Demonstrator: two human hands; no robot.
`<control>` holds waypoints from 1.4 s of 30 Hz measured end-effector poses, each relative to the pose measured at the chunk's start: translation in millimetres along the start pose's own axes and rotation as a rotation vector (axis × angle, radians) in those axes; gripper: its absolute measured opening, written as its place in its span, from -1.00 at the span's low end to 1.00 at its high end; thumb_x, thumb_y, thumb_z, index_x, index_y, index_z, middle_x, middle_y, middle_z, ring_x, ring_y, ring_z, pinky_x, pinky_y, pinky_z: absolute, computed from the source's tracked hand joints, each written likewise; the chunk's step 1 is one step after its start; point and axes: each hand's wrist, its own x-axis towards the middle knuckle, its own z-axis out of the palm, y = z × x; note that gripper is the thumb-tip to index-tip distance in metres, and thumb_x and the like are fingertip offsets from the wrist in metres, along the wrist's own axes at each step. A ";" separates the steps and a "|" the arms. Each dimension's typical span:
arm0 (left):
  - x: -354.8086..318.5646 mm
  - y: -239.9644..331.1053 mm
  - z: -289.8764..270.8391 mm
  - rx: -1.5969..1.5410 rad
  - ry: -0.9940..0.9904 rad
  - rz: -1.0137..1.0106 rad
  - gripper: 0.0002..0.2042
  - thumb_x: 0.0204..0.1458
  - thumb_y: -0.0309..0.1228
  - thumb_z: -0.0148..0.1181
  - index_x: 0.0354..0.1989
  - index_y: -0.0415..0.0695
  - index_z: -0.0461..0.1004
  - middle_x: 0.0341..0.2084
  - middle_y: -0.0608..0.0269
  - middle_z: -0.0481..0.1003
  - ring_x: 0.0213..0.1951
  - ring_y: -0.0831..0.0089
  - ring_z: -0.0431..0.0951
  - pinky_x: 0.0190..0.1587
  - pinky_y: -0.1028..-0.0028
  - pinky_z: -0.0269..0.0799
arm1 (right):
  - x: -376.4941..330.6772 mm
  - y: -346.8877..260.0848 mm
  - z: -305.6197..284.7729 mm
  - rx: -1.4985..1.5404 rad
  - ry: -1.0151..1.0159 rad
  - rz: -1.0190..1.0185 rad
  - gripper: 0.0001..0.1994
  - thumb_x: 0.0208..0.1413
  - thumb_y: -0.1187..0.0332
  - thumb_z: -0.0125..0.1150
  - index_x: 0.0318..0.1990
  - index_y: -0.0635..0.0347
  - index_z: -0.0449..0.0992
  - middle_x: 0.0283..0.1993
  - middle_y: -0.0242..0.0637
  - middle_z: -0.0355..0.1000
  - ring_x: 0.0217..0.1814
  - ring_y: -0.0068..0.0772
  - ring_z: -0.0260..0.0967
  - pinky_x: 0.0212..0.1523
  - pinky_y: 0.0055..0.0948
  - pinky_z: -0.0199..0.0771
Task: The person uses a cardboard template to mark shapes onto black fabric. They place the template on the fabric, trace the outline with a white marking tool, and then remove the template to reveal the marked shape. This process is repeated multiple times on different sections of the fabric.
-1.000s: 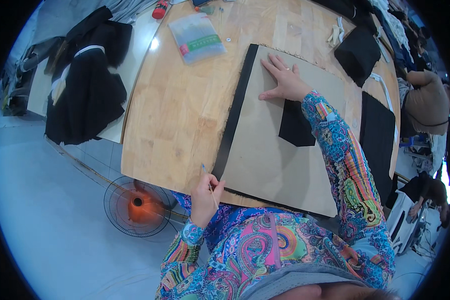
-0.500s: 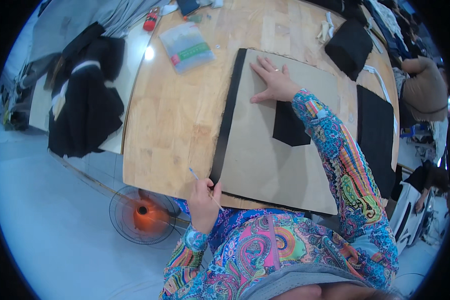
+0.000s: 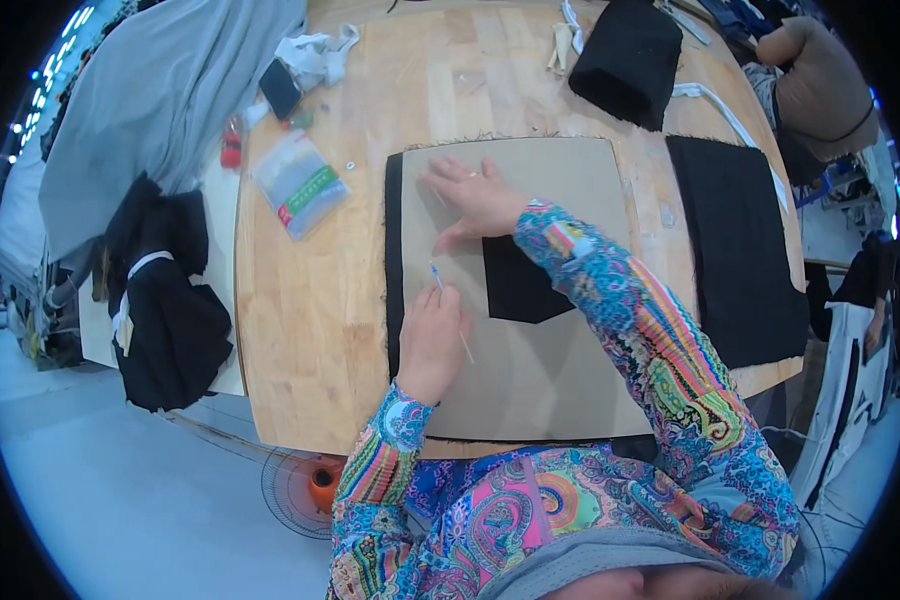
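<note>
Far left of the left hand: one grey cloth (image 3: 160, 90) draped past the table edge, one heap of black garments (image 3: 165, 300) hanging below it.
Table (image 3: 310, 330): pale wood; a bare strip runs between its left edge and the left hand, widest open room there.
Packet (image 3: 298, 183): one clear flat plastic bag up-left of the left hand, holding a green and a red slip.
Left hand (image 3: 432, 340): closed around a thin marking stick with a blue tip (image 3: 437, 276), resting on the pattern near its left edge.
Pattern card (image 3: 540, 290): one tan sheet under both hands; black cloth shows as a narrow band along its left edge.
Right hand (image 3: 477, 197): flat, fingers spread, pressing the card just above the left hand.
Black patch (image 3: 525, 283): one pocket-shaped piece, right of the left hand.
Right of the hands: one black panel (image 3: 735, 240), one folded black bundle (image 3: 627, 55) above it.
</note>
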 end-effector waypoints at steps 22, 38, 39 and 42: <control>84.4 51.9 25.8 -1.179 0.061 -0.499 -0.79 0.10 -0.49 0.14 -0.19 -0.42 0.48 -0.32 0.22 0.49 -0.35 0.47 0.56 -0.20 0.55 0.52 | -110.3 56.2 -47.3 -0.161 -0.035 0.015 -0.65 -0.14 0.44 0.27 -0.10 -0.03 0.54 0.06 -0.44 0.39 0.17 -0.39 0.27 0.39 0.26 -0.41; 102.3 59.9 74.0 -0.487 0.115 -0.254 -0.81 0.01 -0.41 0.20 -0.27 -0.25 0.58 -0.57 0.10 0.57 -0.56 0.54 0.51 -0.44 0.52 0.38 | -120.6 81.7 -27.9 0.040 0.115 0.003 -0.59 -0.14 0.34 0.33 -0.04 -0.07 0.54 0.15 -0.53 0.36 0.35 -0.31 0.07 0.33 0.37 -0.60; 102.5 61.5 72.0 -0.462 0.107 -0.265 -0.81 0.01 -0.41 0.20 -0.27 -0.25 0.58 -0.54 0.07 0.57 -0.54 0.51 0.53 -0.42 0.51 0.40 | -119.5 81.7 -27.2 0.042 0.111 0.002 -0.59 -0.15 0.34 0.33 -0.03 -0.06 0.54 0.15 -0.53 0.36 0.35 -0.31 0.07 0.32 0.37 -0.60; 103.3 61.8 69.9 -0.348 0.105 -0.235 -0.81 0.00 -0.41 0.20 -0.26 -0.25 0.57 -0.49 0.03 0.58 -0.49 0.47 0.56 -0.38 0.50 0.42 | -116.9 80.2 -27.5 0.049 0.100 0.006 -0.59 -0.15 0.35 0.34 -0.03 -0.05 0.54 0.16 -0.53 0.36 0.35 -0.31 0.07 0.33 0.36 -0.59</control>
